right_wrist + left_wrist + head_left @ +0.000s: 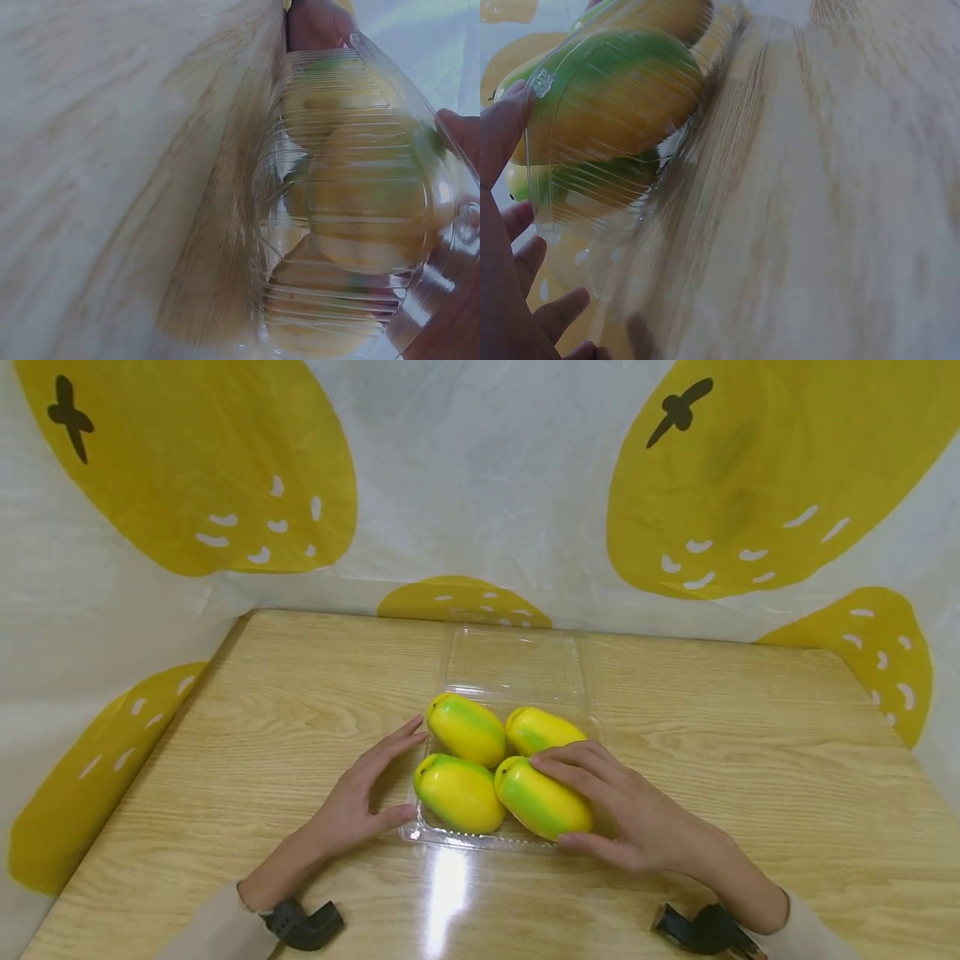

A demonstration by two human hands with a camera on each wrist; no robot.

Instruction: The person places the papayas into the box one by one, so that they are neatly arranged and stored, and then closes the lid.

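Note:
Several yellow-green mangoes sit in two rows in a clear plastic clamshell box [423, 837], its lid [517, 660] folded back behind them. My right hand [626, 806] is over the front right mango [540, 802], fingers along its upper side and thumb at its lower side by the box's front rim. The back right mango [543, 729] is partly covered by those fingers. At the box's left side, my left hand [348, 797] is spread, its thumb [506, 131] touching the rim. Nearest to it are the front left mango [459, 795] and back left mango [465, 731].
The box stands on a wood-grain table [300, 693]. Behind and at the sides hangs a white cloth [480, 485] with large yellow fruit prints. A black strap device [303, 925] is on the left wrist, another black device [705, 929] on the right.

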